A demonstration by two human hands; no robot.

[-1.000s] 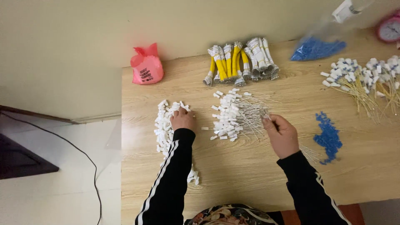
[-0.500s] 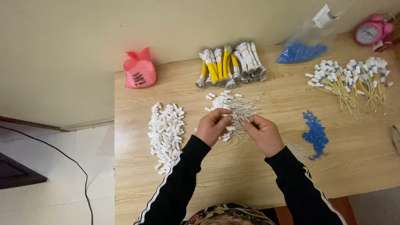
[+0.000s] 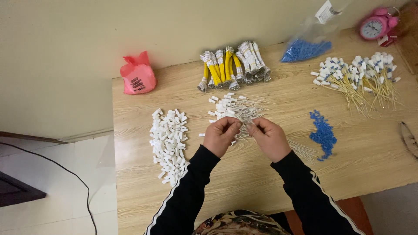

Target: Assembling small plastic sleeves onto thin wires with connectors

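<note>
My left hand [image 3: 221,135] and my right hand [image 3: 269,138] meet over the wooden table [image 3: 357,161], fingertips pinched together on a thin white wire with a small white connector. Just beyond my fingers lies a loose pile of white-tipped thin wires [image 3: 235,109]. Left of my left hand spreads a heap of small white plastic connectors [image 3: 169,138]. Right of my right hand sits a small pile of blue plastic pieces [image 3: 323,132]. Both arms wear black sleeves with a white stripe.
Bundled yellow and white wire sets [image 3: 233,65] lie at the back centre. A pink plastic bag [image 3: 138,76] stands back left, a clear bag of blue pieces [image 3: 307,45] and a pink alarm clock [image 3: 374,27] back right. Yellowish wires with white and blue connectors [image 3: 359,78] fan out on the right.
My left hand moved from the white connector heap to the centre and met my right hand over the wire pile. The camera view shifted slightly.
</note>
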